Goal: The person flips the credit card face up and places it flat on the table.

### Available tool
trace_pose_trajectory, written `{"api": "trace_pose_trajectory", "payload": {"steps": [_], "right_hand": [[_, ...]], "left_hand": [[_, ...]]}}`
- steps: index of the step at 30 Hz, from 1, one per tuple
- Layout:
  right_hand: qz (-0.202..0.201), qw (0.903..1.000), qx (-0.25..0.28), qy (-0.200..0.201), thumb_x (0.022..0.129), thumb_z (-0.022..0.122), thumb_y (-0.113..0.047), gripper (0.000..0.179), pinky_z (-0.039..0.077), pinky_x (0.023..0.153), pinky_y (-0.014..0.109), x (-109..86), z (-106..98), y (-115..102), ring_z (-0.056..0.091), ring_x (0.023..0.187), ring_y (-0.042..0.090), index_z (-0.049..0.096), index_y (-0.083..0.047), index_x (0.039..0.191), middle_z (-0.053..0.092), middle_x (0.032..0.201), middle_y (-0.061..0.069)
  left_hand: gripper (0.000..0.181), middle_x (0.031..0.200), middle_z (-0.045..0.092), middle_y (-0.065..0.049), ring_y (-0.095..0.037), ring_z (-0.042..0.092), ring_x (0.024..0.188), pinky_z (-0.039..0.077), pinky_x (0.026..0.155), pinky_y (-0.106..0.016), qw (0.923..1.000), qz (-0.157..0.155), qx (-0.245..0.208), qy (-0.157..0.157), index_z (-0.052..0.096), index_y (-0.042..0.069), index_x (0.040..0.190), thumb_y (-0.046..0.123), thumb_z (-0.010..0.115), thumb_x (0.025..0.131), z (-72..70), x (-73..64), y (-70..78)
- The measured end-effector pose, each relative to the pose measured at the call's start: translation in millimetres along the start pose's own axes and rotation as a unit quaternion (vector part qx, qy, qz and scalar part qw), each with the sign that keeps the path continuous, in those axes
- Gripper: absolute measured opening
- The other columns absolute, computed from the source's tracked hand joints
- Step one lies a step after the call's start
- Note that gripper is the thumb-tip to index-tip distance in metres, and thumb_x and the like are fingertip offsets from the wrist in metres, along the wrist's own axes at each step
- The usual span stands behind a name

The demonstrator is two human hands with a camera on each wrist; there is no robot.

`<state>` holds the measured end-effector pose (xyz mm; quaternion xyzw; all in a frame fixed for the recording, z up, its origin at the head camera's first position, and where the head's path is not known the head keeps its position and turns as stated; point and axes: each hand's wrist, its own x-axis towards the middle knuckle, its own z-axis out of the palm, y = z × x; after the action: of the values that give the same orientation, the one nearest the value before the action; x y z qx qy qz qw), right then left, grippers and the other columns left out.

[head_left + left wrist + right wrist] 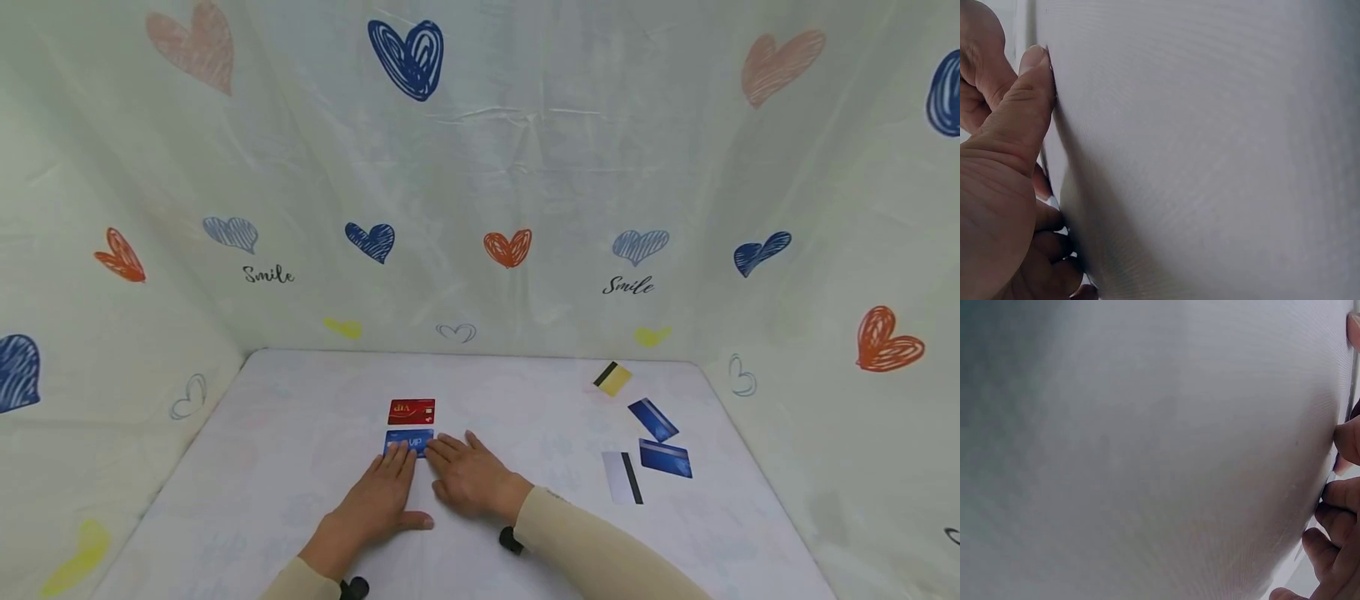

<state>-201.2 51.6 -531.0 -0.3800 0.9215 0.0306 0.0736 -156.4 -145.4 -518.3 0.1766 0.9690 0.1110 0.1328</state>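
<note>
A blue VIP card [408, 437] lies flat on the white table, just below a red VIP card [412, 412]; a narrow gap parts the two. My left hand [378, 497] rests its straight fingertips on the blue card's lower left part, its thumb spread to the right on the table. At the card's right edge, the fingertips of my right hand [472, 477] touch down. Both wrist views show mostly the pale tabletop, with the left hand [1004, 162] and the right hand's fingers [1338, 512] at the borders. The cards cannot be made out there.
On the right of the table [525, 400] lie a yellow card with a black stripe [613, 379], two dark blue cards, one upper [653, 419] and one lower [666, 458], and a white card with a black stripe [622, 478]. A heart-printed curtain [480, 167] surrounds the table.
</note>
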Motion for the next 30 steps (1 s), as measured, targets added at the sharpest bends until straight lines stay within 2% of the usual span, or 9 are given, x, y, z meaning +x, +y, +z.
{"api": "trace_pose_trajectory", "payload": {"steps": [3, 6, 9, 12, 16, 21, 26, 30], "right_hand": [[0.009, 1.0000, 0.003, 0.000, 0.110, 0.047, -0.048, 0.062, 0.031, 0.127, 0.052, -2.0, -1, 2, 0.031, 0.160, 0.017, 0.039, -0.017, 0.164, 0.036, 0.171, -0.004], [0.028, 0.9995, 0.014, 0.004, 0.107, 0.053, -0.051, 0.067, 0.030, 0.128, 0.052, -8.7, -4, 13, 0.032, 0.160, 0.019, 0.039, -0.016, 0.164, 0.037, 0.171, -0.002], [0.054, 0.9981, 0.029, 0.009, 0.106, 0.057, -0.050, 0.071, 0.026, 0.129, 0.053, -21.8, -8, 42, 0.030, 0.160, 0.023, 0.038, -0.012, 0.164, 0.036, 0.171, 0.002], [0.092, 0.9947, 0.045, 0.015, 0.107, 0.058, -0.046, 0.071, 0.023, 0.129, 0.057, -40.4, -7, 83, 0.030, 0.160, 0.029, 0.038, -0.006, 0.163, 0.035, 0.171, 0.009], [0.159, 0.9849, 0.065, 0.020, 0.107, 0.060, -0.041, 0.071, 0.023, 0.127, 0.063, -70.5, -3, 135, 0.031, 0.158, 0.037, 0.038, 0.001, 0.160, 0.037, 0.169, 0.018], [0.219, 0.9716, 0.086, 0.030, 0.106, 0.063, -0.040, 0.076, 0.023, 0.123, 0.071, -102.1, 0, 181, 0.031, 0.156, 0.047, 0.038, 0.009, 0.157, 0.036, 0.166, 0.028], [0.268, 0.9576, 0.100, 0.031, 0.103, 0.063, -0.048, 0.087, 0.020, 0.120, 0.076, -121.3, 6, 212, 0.028, 0.154, 0.052, 0.033, 0.013, 0.157, 0.031, 0.165, 0.034], [0.284, 0.9507, 0.122, 0.021, 0.102, 0.063, -0.054, 0.094, 0.018, 0.119, 0.078, -127.9, 8, 221, 0.024, 0.154, 0.055, 0.030, 0.015, 0.157, 0.028, 0.165, 0.037]], "left_hand": [[0.111, 0.166, 0.035, -0.030, -0.046, 0.028, 0.158, 0.026, 0.126, -0.060, 1.0000, -0.004, -0.005, -0.002, 0.041, -0.011, 0.155, 0.066, 0.078, 0.084, 0.4, 0.3, -0.9], [0.112, 0.167, 0.034, -0.029, -0.045, 0.027, 0.158, 0.026, 0.127, -0.060, 0.9998, -0.014, -0.007, -0.009, 0.040, -0.010, 0.156, 0.066, 0.079, 0.083, 2.0, 1.6, -1.4], [0.112, 0.168, 0.033, -0.027, -0.044, 0.027, 0.159, 0.025, 0.128, -0.059, 0.9996, -0.023, -0.003, -0.017, 0.040, -0.008, 0.157, 0.066, 0.078, 0.083, 4.2, 3.6, -1.8], [0.112, 0.168, 0.033, -0.026, -0.043, 0.026, 0.159, 0.025, 0.128, -0.059, 0.9994, -0.027, 0.000, -0.019, 0.040, -0.006, 0.158, 0.066, 0.079, 0.083, 6.0, 5.3, -2.3], [0.111, 0.169, 0.032, -0.025, -0.043, 0.025, 0.160, 0.025, 0.128, -0.059, 0.9994, -0.027, 0.003, -0.019, 0.039, -0.005, 0.159, 0.067, 0.078, 0.083, 8.0, 6.6, -3.0], [0.111, 0.169, 0.032, -0.025, -0.043, 0.025, 0.160, 0.024, 0.128, -0.059, 0.9994, -0.029, 0.000, -0.017, 0.039, -0.005, 0.159, 0.066, 0.079, 0.083, 7.4, 5.8, -2.6], [0.112, 0.170, 0.031, -0.024, -0.043, 0.024, 0.160, 0.024, 0.128, -0.058, 0.9994, -0.031, -0.005, -0.014, 0.038, -0.005, 0.159, 0.066, 0.079, 0.083, 8.5, 5.0, -3.0], [0.112, 0.171, 0.030, -0.023, -0.042, 0.023, 0.160, 0.024, 0.128, -0.058, 0.9994, -0.032, -0.006, -0.015, 0.038, -0.004, 0.160, 0.067, 0.078, 0.083, 10.6, 5.1, -3.9]]}}
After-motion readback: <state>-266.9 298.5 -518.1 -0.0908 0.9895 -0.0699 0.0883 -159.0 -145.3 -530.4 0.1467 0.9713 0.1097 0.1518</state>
